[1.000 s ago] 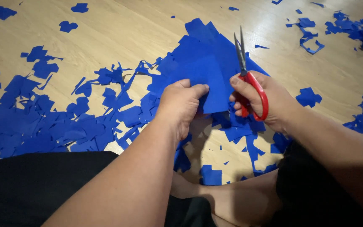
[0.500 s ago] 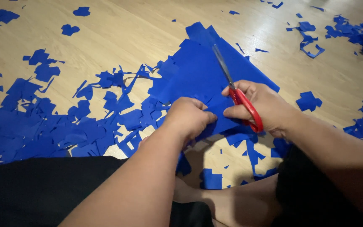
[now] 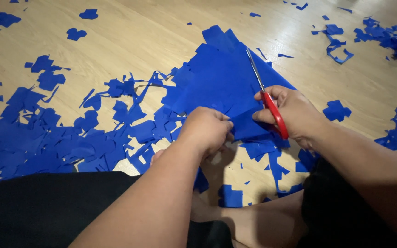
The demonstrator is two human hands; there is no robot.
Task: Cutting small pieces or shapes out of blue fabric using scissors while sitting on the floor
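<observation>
While right hand (image 3: 295, 112) grips scissors (image 3: 265, 94), bare floor (image 3: 152, 41) beyond

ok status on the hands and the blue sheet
Left hand pinching blue sheet edge. Right hand gripping red-handled scissors, blades closed over sheet. Blue scraps litter wooden floor.

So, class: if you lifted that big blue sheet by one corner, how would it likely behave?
The blue sheet would probably flop and bend: it looks thin and already lies folded under the left hand. It is likely very light, like the scraps strewn flat on the floor. Its cut edges might tear easily.
</observation>
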